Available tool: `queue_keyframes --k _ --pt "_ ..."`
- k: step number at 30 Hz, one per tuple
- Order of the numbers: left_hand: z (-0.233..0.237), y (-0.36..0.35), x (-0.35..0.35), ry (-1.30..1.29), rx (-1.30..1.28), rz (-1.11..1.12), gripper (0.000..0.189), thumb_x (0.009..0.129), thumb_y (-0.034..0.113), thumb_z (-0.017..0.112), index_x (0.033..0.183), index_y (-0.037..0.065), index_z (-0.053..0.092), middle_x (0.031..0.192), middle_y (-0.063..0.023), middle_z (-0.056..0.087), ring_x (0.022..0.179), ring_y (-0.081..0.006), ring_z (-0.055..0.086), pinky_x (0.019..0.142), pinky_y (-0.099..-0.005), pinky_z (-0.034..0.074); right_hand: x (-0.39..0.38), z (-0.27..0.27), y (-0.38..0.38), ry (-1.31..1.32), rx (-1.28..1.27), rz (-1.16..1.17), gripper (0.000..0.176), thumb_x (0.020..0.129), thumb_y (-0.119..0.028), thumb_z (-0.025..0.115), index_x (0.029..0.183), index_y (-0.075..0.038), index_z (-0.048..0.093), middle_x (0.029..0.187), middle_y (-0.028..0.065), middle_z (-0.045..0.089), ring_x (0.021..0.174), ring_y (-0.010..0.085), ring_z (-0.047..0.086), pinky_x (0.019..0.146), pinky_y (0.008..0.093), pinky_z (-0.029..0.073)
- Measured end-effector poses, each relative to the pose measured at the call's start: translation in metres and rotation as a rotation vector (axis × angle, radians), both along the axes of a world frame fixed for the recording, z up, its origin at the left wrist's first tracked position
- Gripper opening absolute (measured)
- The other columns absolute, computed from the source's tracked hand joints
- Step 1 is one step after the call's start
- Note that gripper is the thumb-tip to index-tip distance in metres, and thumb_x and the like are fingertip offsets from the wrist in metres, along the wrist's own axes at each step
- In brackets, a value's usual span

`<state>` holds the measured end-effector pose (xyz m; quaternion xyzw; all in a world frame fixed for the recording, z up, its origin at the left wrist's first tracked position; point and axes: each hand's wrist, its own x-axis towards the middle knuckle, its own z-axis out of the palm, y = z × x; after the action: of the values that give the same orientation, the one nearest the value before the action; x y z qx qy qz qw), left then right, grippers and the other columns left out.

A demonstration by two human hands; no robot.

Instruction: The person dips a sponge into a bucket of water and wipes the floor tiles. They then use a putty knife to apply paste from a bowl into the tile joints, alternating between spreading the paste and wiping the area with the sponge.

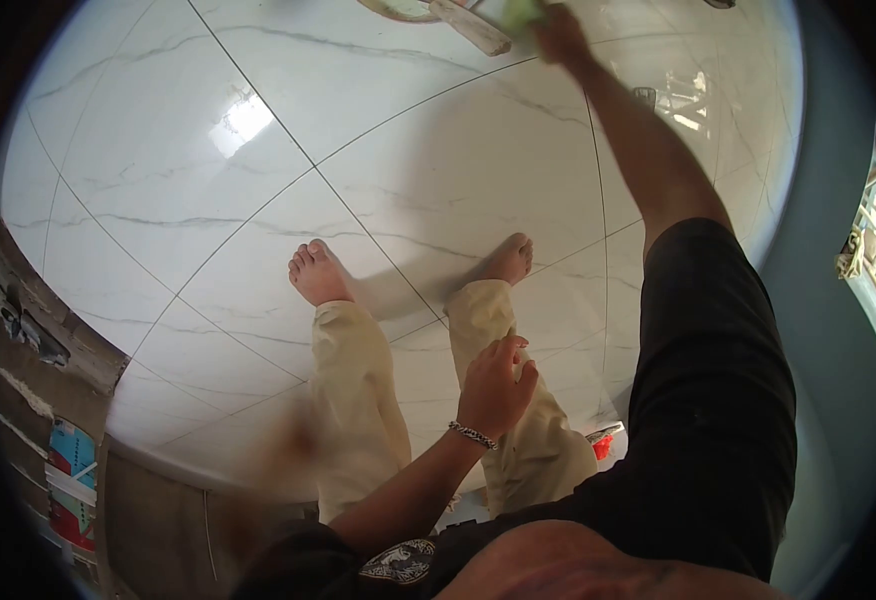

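Green object (518,13) | right hand (561,36) touching | left hand (496,387) on trouser leg (538,455)

A pale green object (520,12) sits in the right hand (560,35), cut off at top.

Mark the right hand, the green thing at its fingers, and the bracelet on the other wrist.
right hand (561,35), head view, on the back of the hand.
green thing (520,12), head view, on its pale surface beside the fingers.
bracelet (472,434), head view, on the chain links across the wrist.
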<state>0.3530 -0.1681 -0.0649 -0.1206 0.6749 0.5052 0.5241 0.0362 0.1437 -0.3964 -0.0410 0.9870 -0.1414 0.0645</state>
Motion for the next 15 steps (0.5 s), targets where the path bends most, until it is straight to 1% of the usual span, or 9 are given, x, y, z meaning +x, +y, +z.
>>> queue_keyframes --k 1,3,4,5,6,9,10,12,15 --pt "0.0 0.001 0.0 0.026 0.003 0.008 0.029 0.088 0.018 0.063 0.113 0.003 0.059 0.093 -0.0137 0.062 0.089 -0.03 0.062 0.082 -0.0425 0.049 0.017 0.02 -0.037 0.001 -0.023 0.017 0.036 0.079 -0.01 0.061 0.114 -0.003 0.064 0.108 0.0217 0.064 0.099 0.0405 0.061 0.088 0.0482 0.051" --pt "0.002 0.002 0.003 0.061 0.018 0.025 0.029 0.087 0.017 0.063 0.112 0.003 0.059 0.091 -0.0142 0.062 0.085 -0.0293 0.061 0.079 -0.0407 0.05 0.073 0.049 -0.09 -0.607 -0.234 0.09 0.041 0.084 -0.014 0.061 0.124 -0.002 0.062 0.116 0.0227 0.064 0.107 0.0373 0.062 0.093 0.0488 0.05" --pt "0.003 0.003 0.006 0.069 0.022 0.001 0.029 0.087 0.017 0.063 0.112 0.003 0.059 0.092 -0.0144 0.062 0.086 -0.0299 0.062 0.08 -0.0415 0.05 0.138 0.021 -0.1 -0.861 -0.598 0.177 0.039 0.089 -0.018 0.059 0.127 -0.006 0.063 0.128 0.0189 0.061 0.116 0.0342 0.059 0.099 0.047 0.047" --pt "-0.001 0.002 0.005 0.082 0.02 -0.026 0.029 0.087 0.018 0.063 0.112 0.003 0.059 0.093 -0.0146 0.062 0.088 -0.0305 0.062 0.081 -0.0423 0.05 0.166 0.077 -0.136 -0.854 0.083 0.74 0.035 0.093 -0.015 0.054 0.126 -0.01 0.064 0.137 0.0128 0.058 0.123 0.0311 0.054 0.105 0.0449 0.043" --pt "-0.004 0.001 -0.002 0.091 0.019 -0.026 0.029 0.087 0.018 0.063 0.112 0.003 0.059 0.093 -0.0146 0.062 0.088 -0.0305 0.062 0.081 -0.0423 0.05 0.169 0.095 -0.146 -0.844 0.086 0.74 0.035 0.093 -0.015 0.054 0.126 -0.01 0.064 0.137 0.0128 0.058 0.123 0.0311 0.054 0.105 0.0449 0.043" --pt "0.01 0.0 0.0 0.101 -0.024 -0.036 0.029 0.087 0.018 0.062 0.111 0.002 0.059 0.093 -0.0151 0.063 0.09 -0.0319 0.063 0.081 -0.0444 0.049 0.201 0.119 -0.165 -0.9 -0.427 0.253 0.043 0.09 -0.017 0.056 0.132 -0.009 0.061 0.119 0.0197 0.061 0.117 0.0366 0.054 0.104 0.0448 0.042" --pt "0.008 0.0 0.0 0.124 -0.035 -0.023 0.029 0.088 0.019 0.062 0.111 0.002 0.059 0.093 -0.0152 0.063 0.09 -0.0326 0.063 0.082 -0.0449 0.049 0.191 0.091 -0.15 -0.528 -0.493 0.065 0.044 0.086 -0.014 0.058 0.13 -0.006 0.061 0.108 0.0199 0.06 0.107 0.04 0.055 0.1 0.0466 0.043" --pt "0.009 -0.001 0.001 0.136 -0.05 -0.026 0.029 0.088 0.02 0.062 0.111 0.002 0.06 0.093 -0.0153 0.063 0.09 -0.0333 0.063 0.082 -0.0454 0.048 0.133 0.063 -0.124 -0.046 -0.26 -0.351 0.025 0.084 -0.007 0.059 0.107 0.001 0.061 0.096 0.0239 0.058 0.093 0.0422 0.056 0.083 0.0519 0.045" --pt "0.011 0.003 0.003 0.003 -0.023 -0.1 0.032 0.09 0.024 0.061 0.115 0.004 0.06 0.105 -0.0153 0.066 0.102 -0.0334 0.063 0.093 -0.0469 0.045 0.049 0.042 -0.101 0.106 -0.056 -0.799 0.028 0.086 -0.019 0.058 0.103 0.002 0.058 0.092 0.0212 0.063 0.083 0.0396 0.061 0.068 0.0524 0.046"
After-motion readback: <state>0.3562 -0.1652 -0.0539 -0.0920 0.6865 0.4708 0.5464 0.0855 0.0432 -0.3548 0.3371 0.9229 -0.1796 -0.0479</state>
